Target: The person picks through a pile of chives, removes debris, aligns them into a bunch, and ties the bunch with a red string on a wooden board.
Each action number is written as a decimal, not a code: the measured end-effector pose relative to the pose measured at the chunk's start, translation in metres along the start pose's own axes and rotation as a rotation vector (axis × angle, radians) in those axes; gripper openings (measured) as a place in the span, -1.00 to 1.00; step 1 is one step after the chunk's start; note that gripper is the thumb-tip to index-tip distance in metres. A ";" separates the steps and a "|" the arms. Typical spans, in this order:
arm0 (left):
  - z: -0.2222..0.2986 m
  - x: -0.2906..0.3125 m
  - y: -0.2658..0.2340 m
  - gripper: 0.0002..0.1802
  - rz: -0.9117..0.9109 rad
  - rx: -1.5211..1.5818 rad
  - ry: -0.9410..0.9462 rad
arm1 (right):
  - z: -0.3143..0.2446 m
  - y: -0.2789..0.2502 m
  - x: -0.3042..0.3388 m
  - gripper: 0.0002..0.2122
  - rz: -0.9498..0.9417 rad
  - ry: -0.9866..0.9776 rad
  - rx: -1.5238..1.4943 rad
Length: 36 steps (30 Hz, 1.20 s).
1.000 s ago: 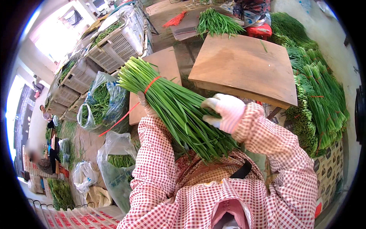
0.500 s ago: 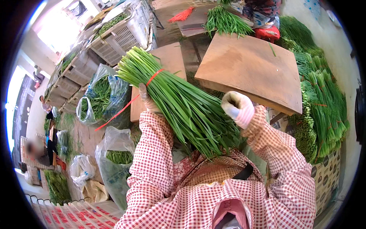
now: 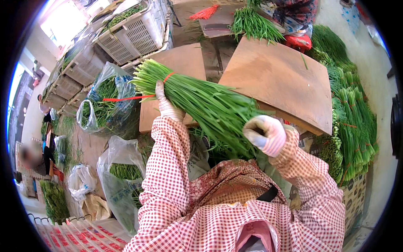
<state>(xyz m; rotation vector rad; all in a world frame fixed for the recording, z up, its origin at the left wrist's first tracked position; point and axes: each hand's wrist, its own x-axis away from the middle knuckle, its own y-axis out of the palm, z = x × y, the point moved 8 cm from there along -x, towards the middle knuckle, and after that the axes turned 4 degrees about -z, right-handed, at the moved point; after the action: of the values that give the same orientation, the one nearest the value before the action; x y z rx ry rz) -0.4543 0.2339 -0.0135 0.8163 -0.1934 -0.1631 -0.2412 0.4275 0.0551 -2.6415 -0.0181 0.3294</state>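
A thick bunch of garlic chives (image 3: 205, 105) lies slantwise in front of me, pale cut ends to the upper left and leaf tips toward my body. A red tie (image 3: 168, 77) circles it near the cut ends, and a loose red strip (image 3: 126, 99) sticks out to the left. My left hand (image 3: 168, 103), in a pale glove, grips the bunch just below the tie, thumb upright against its side. My right hand (image 3: 266, 135), also gloved, is curled in a ring beside the leaf tips, touching them; whatever its fingers hold is hidden.
Two brown boards (image 3: 277, 80) (image 3: 184, 63) stand ahead. Bundled greens (image 3: 352, 122) are piled along the right wall. At left are plastic bags of greens (image 3: 107, 101) and stacked white crates (image 3: 134, 35). Another person (image 3: 33, 157) sits far left; someone in patterned clothing (image 3: 296, 14) is at the top.
The bunch has turned flatter, its cut ends lower and its leaf tips higher. The red strip has swung up to nearly level. My right hand has moved slightly down beside the tips.
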 end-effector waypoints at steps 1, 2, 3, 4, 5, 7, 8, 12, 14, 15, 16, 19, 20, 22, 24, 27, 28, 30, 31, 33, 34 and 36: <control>0.001 -0.004 -0.003 -0.13 0.007 0.007 -0.001 | 0.004 -0.007 0.006 -0.90 0.083 0.004 -0.135; 0.002 -0.007 -0.005 -0.12 0.013 0.013 -0.002 | 0.017 -0.015 0.010 -0.88 0.138 0.123 -0.239; 0.003 -0.006 -0.003 -0.13 -0.041 0.032 0.006 | 0.022 -0.022 0.008 -0.84 0.175 0.160 -0.287; -0.007 -0.006 0.004 -0.14 -0.066 0.016 -0.007 | 0.026 -0.037 0.006 -0.81 0.230 0.211 -0.325; -0.005 -0.002 0.003 -0.15 -0.073 -0.018 0.002 | 0.016 -0.042 -0.008 -0.70 0.139 0.211 -0.084; -0.005 0.005 0.004 -0.17 -0.098 -0.014 0.008 | -0.007 -0.032 -0.035 -0.63 -0.021 0.204 0.119; -0.010 0.011 0.014 -0.18 -0.097 -0.016 -0.004 | -0.014 -0.027 -0.045 -0.60 -0.092 0.205 0.232; -0.023 0.022 0.025 -0.22 -0.127 0.004 -0.074 | 0.012 0.010 -0.071 -0.63 -0.303 0.093 0.475; -0.030 0.022 0.033 -0.22 -0.192 0.033 -0.113 | 0.012 0.020 -0.075 -0.72 -0.239 -0.016 0.537; -0.036 0.022 0.034 -0.23 -0.186 0.042 -0.129 | 0.017 0.015 -0.071 -0.78 -0.228 0.011 0.496; -0.034 0.021 0.028 -0.23 -0.140 0.025 -0.113 | 0.016 0.010 -0.071 -0.78 -0.131 0.022 0.389; -0.025 0.010 0.006 -0.26 -0.023 0.000 -0.026 | 0.018 -0.008 -0.048 -0.85 0.078 0.142 -0.349; -0.024 0.008 0.000 -0.25 0.034 0.012 -0.033 | 0.011 -0.024 -0.040 -0.87 0.144 -0.025 -0.245; -0.027 0.003 -0.009 -0.24 0.139 0.042 -0.058 | 0.022 -0.042 -0.018 -0.89 0.128 0.079 -0.217; -0.031 0.001 -0.009 -0.21 0.161 0.080 -0.061 | 0.017 -0.038 -0.004 -0.86 0.092 0.245 -0.252; -0.035 0.004 -0.009 -0.22 0.191 0.106 -0.076 | -0.006 -0.023 -0.004 -0.77 -0.018 0.082 0.103; -0.038 0.003 -0.007 -0.23 0.171 0.111 -0.079 | -0.016 -0.014 -0.007 -0.75 -0.033 -0.072 0.262; -0.039 0.000 -0.008 -0.24 0.137 0.113 -0.072 | -0.019 0.007 -0.020 -0.62 -0.179 0.068 0.483; -0.041 -0.001 -0.007 -0.25 0.134 0.111 -0.065 | -0.013 0.017 -0.027 -0.64 -0.180 -0.027 0.593; -0.050 -0.002 0.000 -0.27 0.122 0.112 -0.068 | -0.001 0.027 -0.032 -0.69 -0.181 -0.120 0.683; -0.048 -0.001 0.000 -0.27 0.121 0.111 -0.063 | -0.004 0.032 -0.036 -0.72 -0.190 -0.134 0.650; -0.044 0.001 -0.001 -0.28 0.119 0.113 -0.054 | -0.005 0.044 -0.032 -0.78 -0.352 -0.053 0.460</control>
<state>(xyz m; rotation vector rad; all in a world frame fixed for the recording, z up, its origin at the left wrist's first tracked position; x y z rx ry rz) -0.4432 0.2646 -0.0435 0.9103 -0.3036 -0.0622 -0.2733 0.3835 0.0462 -2.1232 -0.3742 0.2471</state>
